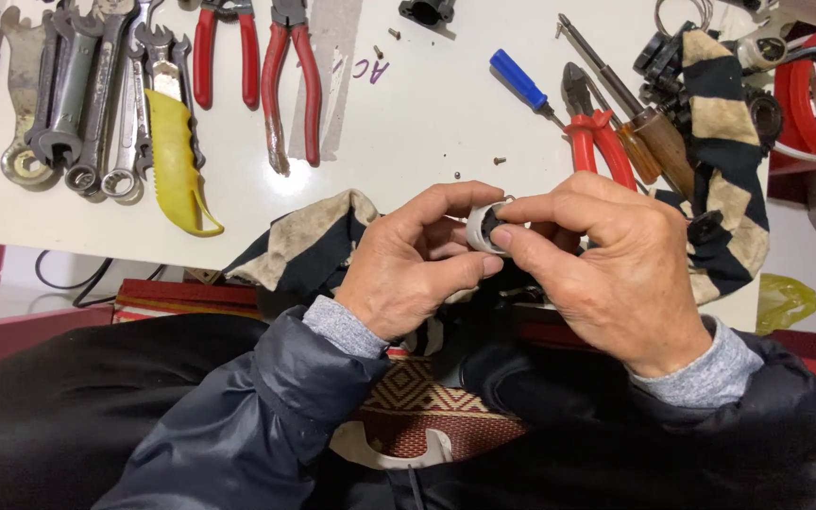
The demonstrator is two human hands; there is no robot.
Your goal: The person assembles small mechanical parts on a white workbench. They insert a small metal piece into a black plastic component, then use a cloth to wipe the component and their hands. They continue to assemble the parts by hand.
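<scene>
Your left hand (408,264) and right hand (606,274) meet at the desk's (427,113) near edge, both pinching a small white plastic fitting with a dark centre (485,227) between thumbs and fingertips. Beneath them a striped rag (304,241) hangs over that edge. Red-handled pliers (597,132) and screwdrivers (521,80) lie just beyond. At the far right corner, a red container (809,94) holds small tools. Wrenches (77,94) crowd the far left corner.
</scene>
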